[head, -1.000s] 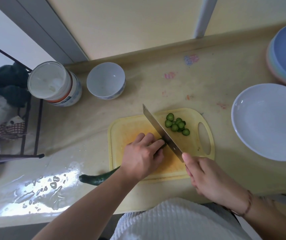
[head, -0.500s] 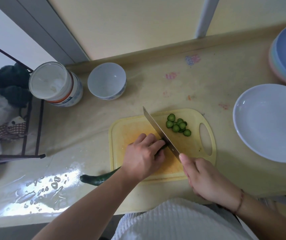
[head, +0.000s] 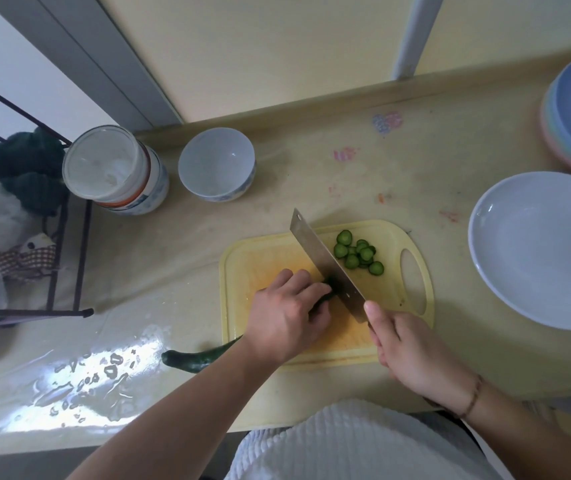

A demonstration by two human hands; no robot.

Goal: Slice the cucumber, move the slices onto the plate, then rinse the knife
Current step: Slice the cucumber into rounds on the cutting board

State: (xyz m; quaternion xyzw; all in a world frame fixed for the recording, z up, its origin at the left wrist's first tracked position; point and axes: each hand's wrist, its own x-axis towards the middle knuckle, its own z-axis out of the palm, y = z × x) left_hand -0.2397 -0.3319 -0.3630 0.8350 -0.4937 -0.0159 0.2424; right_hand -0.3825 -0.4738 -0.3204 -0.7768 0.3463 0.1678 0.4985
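head view | step: slicing underway | cucumber point(head: 204, 356) pinned on cutting board point(head: 260, 258) under curled left hand point(head: 286, 315) | cleaver point(head: 325, 265) gripped by right hand point(head: 412, 348) | slices point(head: 358, 252) piled beside blade | white plate point(head: 547, 251) unfilled | next: fingertips tucked, another thin cut judged due

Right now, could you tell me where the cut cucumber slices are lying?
The cucumber slices sit in a small pile on the yellow cutting board, just right of the knife blade and left of the board's handle hole.
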